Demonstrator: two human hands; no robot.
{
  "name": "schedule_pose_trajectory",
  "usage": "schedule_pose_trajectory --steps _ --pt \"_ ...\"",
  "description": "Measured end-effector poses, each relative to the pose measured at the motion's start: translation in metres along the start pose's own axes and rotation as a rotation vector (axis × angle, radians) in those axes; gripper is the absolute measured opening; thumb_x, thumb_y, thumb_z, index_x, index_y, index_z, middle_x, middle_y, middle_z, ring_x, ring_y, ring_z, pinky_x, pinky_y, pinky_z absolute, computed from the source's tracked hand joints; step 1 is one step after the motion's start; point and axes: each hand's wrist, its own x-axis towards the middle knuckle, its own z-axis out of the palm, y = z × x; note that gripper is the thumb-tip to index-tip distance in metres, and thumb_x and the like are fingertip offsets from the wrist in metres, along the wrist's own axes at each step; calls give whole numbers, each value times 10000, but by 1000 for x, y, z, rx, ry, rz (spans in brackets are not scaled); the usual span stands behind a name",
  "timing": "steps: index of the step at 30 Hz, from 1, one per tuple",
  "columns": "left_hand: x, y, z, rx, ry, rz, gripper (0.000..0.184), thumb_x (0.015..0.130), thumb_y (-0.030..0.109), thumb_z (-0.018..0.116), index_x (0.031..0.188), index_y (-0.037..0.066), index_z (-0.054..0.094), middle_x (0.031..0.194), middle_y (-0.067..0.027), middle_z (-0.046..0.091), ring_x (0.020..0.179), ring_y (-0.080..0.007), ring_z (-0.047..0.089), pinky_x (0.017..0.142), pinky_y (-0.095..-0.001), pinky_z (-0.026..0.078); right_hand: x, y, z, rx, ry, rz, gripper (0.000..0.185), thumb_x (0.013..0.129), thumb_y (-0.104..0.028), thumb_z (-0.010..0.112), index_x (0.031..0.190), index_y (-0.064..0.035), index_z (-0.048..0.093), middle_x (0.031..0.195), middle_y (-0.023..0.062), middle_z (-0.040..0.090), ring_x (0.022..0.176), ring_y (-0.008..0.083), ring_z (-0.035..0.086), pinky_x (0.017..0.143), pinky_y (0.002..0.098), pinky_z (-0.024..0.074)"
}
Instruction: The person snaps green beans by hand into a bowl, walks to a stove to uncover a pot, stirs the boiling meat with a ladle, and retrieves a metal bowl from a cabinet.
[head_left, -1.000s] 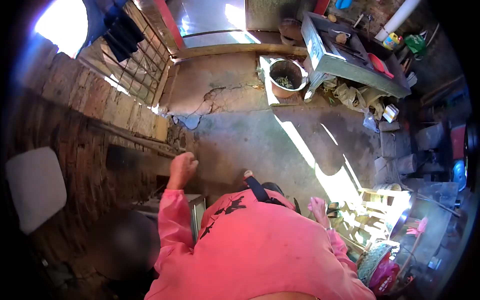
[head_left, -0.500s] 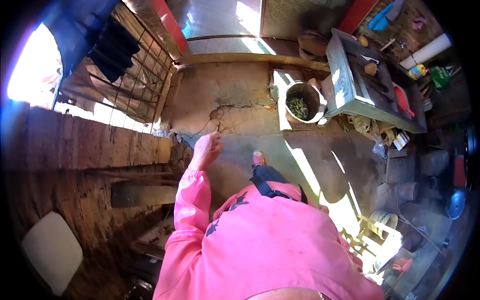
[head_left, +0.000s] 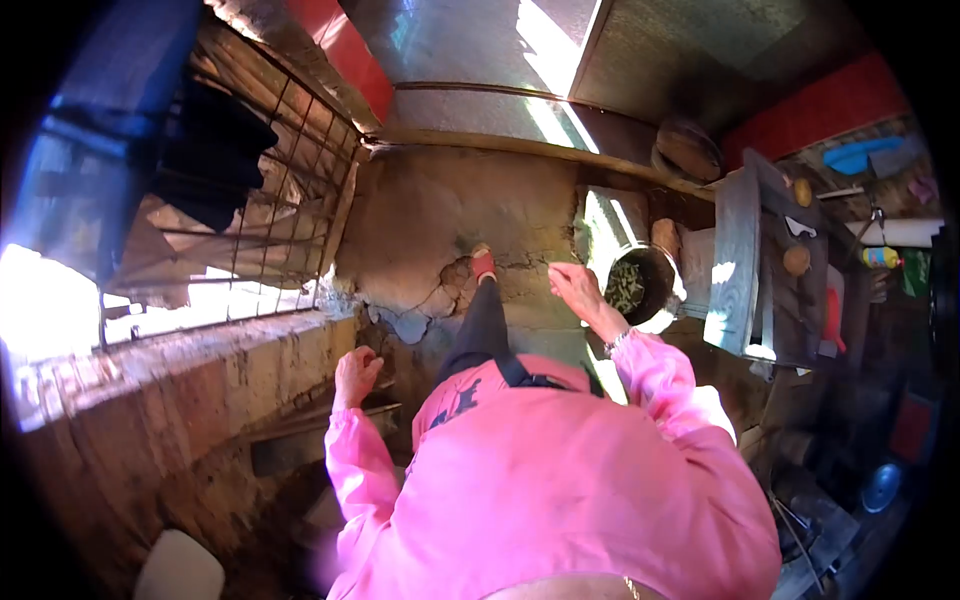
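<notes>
My left hand (head_left: pixel 357 377) hangs beside the brick wall at the left, its fingers loosely curled with nothing visible in them. In front of my body, my right hand (head_left: pixel 580 291) is also curled and holds nothing visible. It is just left of the round white-rimmed bucket (head_left: pixel 668 318), apparently without touching it. Green leafy pieces (head_left: pixel 624 286) lie inside that bucket. Pink sleeves cover both arms, and one foot in a red shoe (head_left: pixel 483 264) is on the cracked floor (head_left: pixel 410 220).
A raised wooden sill (head_left: pixel 520 143) crosses the front. To the right stands a grey stone sink (head_left: pixel 733 265) with a red scoop (head_left: pixel 832 318) and a round brown item (head_left: pixel 797 260). At the left is a barred window (head_left: pixel 285 190) with dark cloth (head_left: pixel 212 155) hanging by it.
The view has moved forward, bringing the sill, bucket and sink closer. My right hand has swung forward into view beside the bucket, while my left hand has swung back toward my body.
</notes>
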Motion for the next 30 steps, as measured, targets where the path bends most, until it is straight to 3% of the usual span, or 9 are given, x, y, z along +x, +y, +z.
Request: schedule_pose_trajectory --steps 6,9,12,17,18,21,25,28,30 --pt "174 50 -60 -63 74 34 246 746 266 633 852 45 652 759 -169 648 747 -350 627 655 -430 484 111 0 -27 -191 35 -64 226 904 -196 538 879 13 620 708 44 611 632 112 595 566 269 484" --pt "275 113 -98 -21 26 167 245 762 267 632 860 43 632 782 -174 640 773 -365 615 655 -433 478 156 63 -47 61 113 81 232 891 -217 525 846 -21 642 681 59 620 602 131 592 547 289 465" --pt "372 202 -133 -16 -28 291 232 784 255 630 855 36 604 793 -172 630 791 -365 612 650 -434 473 188 3 -102 -98 149 136 237 885 -224 520 818 -35 646 655 67 614 582 140 589 539 297 455" --pt "530 344 -156 -177 58 614 201 773 192 670 890 41 608 697 -144 598 644 -309 596 580 -381 453 323 -76 -180 -393 161 111 232 861 -223 526 756 -59 652 601 86 598 535 163 581 525 303 445" --pt "559 373 -162 -222 100 675 190 769 166 677 894 44 604 689 -134 586 615 -296 582 572 -361 455 360 -99 -193 -308 134 299 233 854 -212 520 726 -62 645 608 76 607 514 152 572 523 295 450" --pt "626 427 -183 -500 114 855 172 772 65 680 906 22 582 726 -65 528 612 -148 518 557 -260 443 452 -95 -229 -52 147 346 203 852 -153 523 716 -47 632 591 44 593 501 118 555 499 271 453" --pt "682 452 -227 -788 -1 704 133 801 12 644 913 3 572 701 -31 492 581 -96 433 538 -238 400 555 -186 -265 -41 88 295 155 865 -106 567 751 -25 632 588 10 553 497 77 519 473 252 441" --pt "706 454 -274 -533 93 547 145 753 21 668 844 18 554 667 -67 470 548 -152 457 517 -262 387 633 -191 -268 -68 -16 124 159 857 -129 554 743 -45 626 575 -4 533 485 80 492 455 239 405" --pt "720 454 -308 -298 214 507 144 748 90 673 789 29 549 635 -87 487 535 -221 484 508 -315 395 686 -242 -264 -287 -100 30 218 839 -232 547 770 -42 626 661 163 568 624 277 605 588 379 438"
